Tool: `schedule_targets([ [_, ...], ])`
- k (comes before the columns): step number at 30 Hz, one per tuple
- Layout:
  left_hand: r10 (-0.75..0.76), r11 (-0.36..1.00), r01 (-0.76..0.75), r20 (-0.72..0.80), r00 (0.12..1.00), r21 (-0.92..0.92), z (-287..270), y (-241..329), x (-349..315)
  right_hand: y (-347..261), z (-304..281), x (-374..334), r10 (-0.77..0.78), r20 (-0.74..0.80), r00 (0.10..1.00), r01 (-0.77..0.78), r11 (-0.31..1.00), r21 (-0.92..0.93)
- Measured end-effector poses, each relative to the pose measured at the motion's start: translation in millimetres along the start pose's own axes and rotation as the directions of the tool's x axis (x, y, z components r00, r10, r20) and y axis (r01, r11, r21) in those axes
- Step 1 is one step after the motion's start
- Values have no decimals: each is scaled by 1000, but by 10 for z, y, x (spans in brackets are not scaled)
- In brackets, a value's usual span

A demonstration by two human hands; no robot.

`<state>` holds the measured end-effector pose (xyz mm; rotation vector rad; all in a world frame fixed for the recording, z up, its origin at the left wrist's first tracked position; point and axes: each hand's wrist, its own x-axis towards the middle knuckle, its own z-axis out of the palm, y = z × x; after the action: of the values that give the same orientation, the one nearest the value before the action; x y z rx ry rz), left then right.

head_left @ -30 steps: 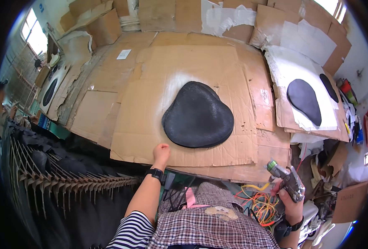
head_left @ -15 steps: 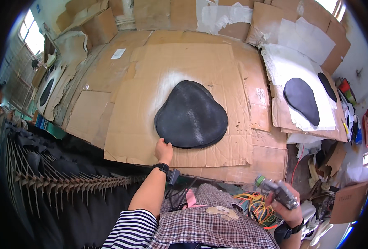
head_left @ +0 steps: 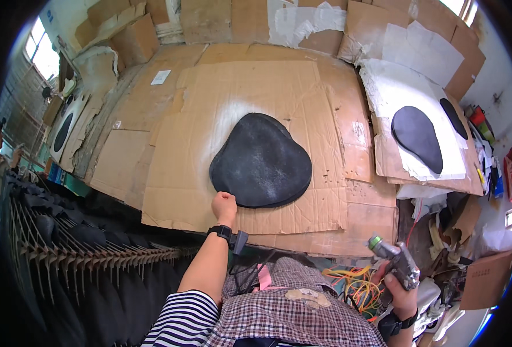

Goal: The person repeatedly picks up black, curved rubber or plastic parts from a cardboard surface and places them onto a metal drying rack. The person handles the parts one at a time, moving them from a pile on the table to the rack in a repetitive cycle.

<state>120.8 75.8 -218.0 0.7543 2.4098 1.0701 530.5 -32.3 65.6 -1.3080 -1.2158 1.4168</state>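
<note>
A black rounded three-lobed pad (head_left: 262, 162) lies flat on a large cardboard sheet (head_left: 175, 196), with faint whitish specks across its top. Its edge looks layered, so there may be more than one piece. At the near left edge my left hand (head_left: 225, 206) is closed, pinching the rim; the fingertips are partly hidden. My right hand (head_left: 400, 292) grips a metal spray gun (head_left: 403, 267) with a green ring at its nozzle. I hold the gun off to the right, past the table's near edge and apart from the pad.
On the right, more black pads (head_left: 418, 139) lie on a white-covered board (head_left: 392, 98). A rack of hanging black pieces (head_left: 88, 260) stands at the lower left. Tangled orange and yellow hoses (head_left: 354, 283) lie beside my apron. Another person (head_left: 4, 153) shows at the far left.
The spray gun has tilted more upright and shifted slightly right in my right hand. The whitish streak on the pad has faded to scattered specks. My left hand still holds the rim.
</note>
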Motion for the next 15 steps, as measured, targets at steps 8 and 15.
schedule_targets([
  [8, -317, 665, 463, 340, 886, -586, -32, 119, 34, -2, -194, -145, 57, 224, 973, -35, 994, -99],
  [15, -391, 437, 525, 371, 842, -730, 71, -59, 45, -92, -302, -208, 66, 120, 991, -52, 992, -114],
])
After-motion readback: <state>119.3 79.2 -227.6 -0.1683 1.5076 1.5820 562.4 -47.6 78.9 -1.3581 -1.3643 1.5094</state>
